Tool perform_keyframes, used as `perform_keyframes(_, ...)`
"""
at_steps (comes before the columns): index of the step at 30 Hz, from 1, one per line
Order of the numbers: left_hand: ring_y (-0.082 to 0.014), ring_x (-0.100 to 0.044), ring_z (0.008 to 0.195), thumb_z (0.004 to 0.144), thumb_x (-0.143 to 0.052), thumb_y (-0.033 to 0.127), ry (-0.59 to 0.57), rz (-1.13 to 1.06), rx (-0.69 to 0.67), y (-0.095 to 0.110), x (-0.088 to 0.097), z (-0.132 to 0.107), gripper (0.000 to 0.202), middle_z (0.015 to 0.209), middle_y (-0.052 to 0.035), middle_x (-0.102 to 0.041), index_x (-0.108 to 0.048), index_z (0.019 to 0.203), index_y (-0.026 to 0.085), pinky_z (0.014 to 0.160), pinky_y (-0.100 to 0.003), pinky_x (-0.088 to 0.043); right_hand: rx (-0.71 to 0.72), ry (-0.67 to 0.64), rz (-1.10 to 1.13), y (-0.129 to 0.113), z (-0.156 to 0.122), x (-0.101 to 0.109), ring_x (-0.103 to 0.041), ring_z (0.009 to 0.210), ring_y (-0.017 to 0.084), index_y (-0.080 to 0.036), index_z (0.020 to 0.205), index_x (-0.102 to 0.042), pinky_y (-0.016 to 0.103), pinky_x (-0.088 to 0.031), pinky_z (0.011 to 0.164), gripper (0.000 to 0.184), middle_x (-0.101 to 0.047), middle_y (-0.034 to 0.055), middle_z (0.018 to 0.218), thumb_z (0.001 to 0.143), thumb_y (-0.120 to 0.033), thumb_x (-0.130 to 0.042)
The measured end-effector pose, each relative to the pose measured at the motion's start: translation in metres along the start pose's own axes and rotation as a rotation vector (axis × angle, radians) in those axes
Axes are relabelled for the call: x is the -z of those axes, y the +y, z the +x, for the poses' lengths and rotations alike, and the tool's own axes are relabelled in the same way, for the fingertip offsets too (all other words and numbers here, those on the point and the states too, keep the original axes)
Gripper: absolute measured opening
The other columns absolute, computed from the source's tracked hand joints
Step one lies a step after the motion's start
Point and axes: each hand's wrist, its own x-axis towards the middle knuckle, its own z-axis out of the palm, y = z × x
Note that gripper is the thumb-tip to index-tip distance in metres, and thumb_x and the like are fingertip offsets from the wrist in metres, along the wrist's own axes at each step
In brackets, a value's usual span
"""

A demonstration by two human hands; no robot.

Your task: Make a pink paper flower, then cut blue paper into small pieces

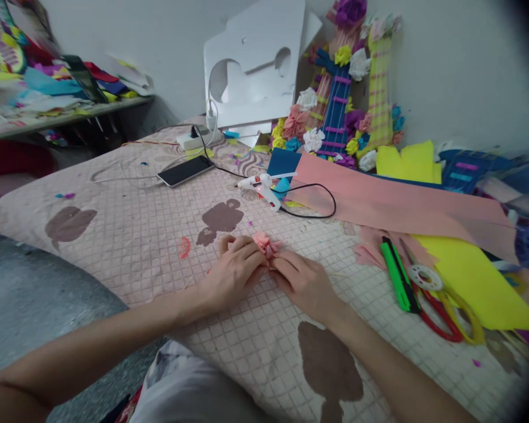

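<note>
Cloth-covered bench point(150, 241), with pink crepe-paper sheet point(401, 200) across right of frame. Left hand point(235, 268) and right hand point(306, 285) meet at centre, below the glue gun point(270, 198), apparently set within reach; each grip is clamped on the pink paper flower point(268, 244), seemingly keeping folds gathered.

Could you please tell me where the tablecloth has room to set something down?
Bare cloth lies between the black phone and left forearm, and between the right hand and green cutter. The right side is crowded: pink sheet, yellow sheet, scissors.
</note>
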Motion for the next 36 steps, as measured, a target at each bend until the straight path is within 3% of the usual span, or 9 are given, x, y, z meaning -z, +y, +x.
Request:
perform_keyframes(6,-0.0199,-0.051,0.096,0.091,-0.05,0.02,-0.006,0.002,-0.001,0.001,0.001,-0.001,0.01,0.09,-0.0012,-0.065,-0.06,0.088,0.019,0.087,-0.04,-0.027,0.053,0.0,-0.053,-0.001,-0.001,-0.001,-0.063,0.081,0.018,-0.017,0.086,-0.063,0.031,-0.052,0.069,0.019,-0.067,0.0084,0.093,0.093,-0.017,-0.045)
perform_keyframes(13,-0.0188,-0.051,0.102,0.091,-0.052,0.017,0.171,0.085,-0.137,-0.003,-0.001,-0.006,0.012,0.091,0.0008,-0.067,-0.061,0.086,0.022,0.09,-0.04,-0.026,0.04,-0.018,-0.033,-0.002,0.0,0.0,-0.064,0.082,0.019,-0.016,0.098,-0.063,0.031,-0.052,0.07,0.02,-0.068,0.0085,0.092,0.094,-0.02,-0.044)
perform_keyframes(29,-0.022,-0.047,0.102,0.095,-0.039,0.011,-0.001,0.18,-0.152,-0.005,-0.003,-0.012,0.021,0.1,-0.0054,-0.064,-0.058,0.1,0.018,0.092,-0.044,-0.026,0.074,-0.006,-0.047,-0.001,-0.003,-0.005,-0.065,0.09,0.02,-0.017,0.099,-0.063,0.031,-0.054,0.072,0.022,-0.067,0.0106,0.104,0.094,-0.015,-0.042)
perform_keyframes(36,-0.0215,-0.05,0.098,0.095,-0.045,0.017,0.054,0.178,-0.104,-0.001,0.001,-0.009,0.014,0.094,-0.0029,-0.066,-0.059,0.097,0.019,0.092,-0.045,-0.023,0.087,-0.013,-0.1,-0.001,-0.002,-0.004,-0.064,0.087,0.021,-0.014,0.097,-0.064,0.033,-0.054,0.071,0.023,-0.068,0.0117,0.101,0.093,-0.011,-0.041)
